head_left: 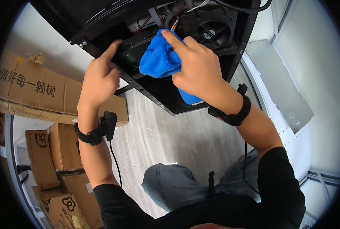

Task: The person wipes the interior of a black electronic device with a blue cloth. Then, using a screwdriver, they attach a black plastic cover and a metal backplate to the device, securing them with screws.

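Observation:
A blue cloth (160, 57) is bunched in my right hand (200, 66), with the index finger pressing along its top. Its lower end hangs below my palm. The cloth lies against the inside of an open black machine cabinet (154, 95), near a black crossbar (139, 40). At the cabinet's left edge, my left hand (101, 78) reaches in with its index finger stretched out and touching the frame. Its thumb is apart from that finger, and the remaining fingers are curled and partly hidden. A green circuit board (130, 59) shows dimly between the hands.
Inside the cabinet are a black fan (212, 34) and loose wires (175, 23). Cardboard boxes (42, 89) stand along the left. A pale metal panel (280, 86) leans at the right. Below is a grey wood-look floor (139, 141). Cables run from both wrist straps.

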`<action>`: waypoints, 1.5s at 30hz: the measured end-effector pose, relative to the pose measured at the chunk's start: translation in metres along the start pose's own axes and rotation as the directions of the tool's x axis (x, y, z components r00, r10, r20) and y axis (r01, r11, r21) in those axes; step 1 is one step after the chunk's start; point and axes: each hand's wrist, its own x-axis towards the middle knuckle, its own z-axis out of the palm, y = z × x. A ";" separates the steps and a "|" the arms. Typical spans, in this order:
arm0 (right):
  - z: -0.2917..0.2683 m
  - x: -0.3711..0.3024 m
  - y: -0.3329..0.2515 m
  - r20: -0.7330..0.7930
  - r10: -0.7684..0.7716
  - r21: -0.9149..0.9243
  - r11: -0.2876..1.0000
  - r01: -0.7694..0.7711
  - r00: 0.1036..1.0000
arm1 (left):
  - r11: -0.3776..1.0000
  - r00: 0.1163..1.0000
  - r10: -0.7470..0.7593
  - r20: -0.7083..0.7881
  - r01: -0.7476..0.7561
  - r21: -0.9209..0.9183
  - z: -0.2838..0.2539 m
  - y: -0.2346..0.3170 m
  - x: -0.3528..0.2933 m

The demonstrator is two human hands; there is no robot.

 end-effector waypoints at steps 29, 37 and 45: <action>0.047 -0.009 -0.031 -0.128 -0.266 -0.131 0.960 0.249 0.956 | 0.986 0.993 0.094 -0.075 -0.082 0.145 0.003 -0.007 -0.008; 0.066 -0.035 -0.037 -0.043 -0.256 -0.118 0.961 0.249 0.966 | 0.981 0.990 0.096 -0.106 -0.076 0.181 0.006 -0.005 -0.007; 0.054 -0.053 -0.001 -0.146 -0.127 -0.015 0.992 0.126 0.981 | 0.968 0.979 0.108 -0.173 -0.064 0.243 0.024 -0.001 -0.014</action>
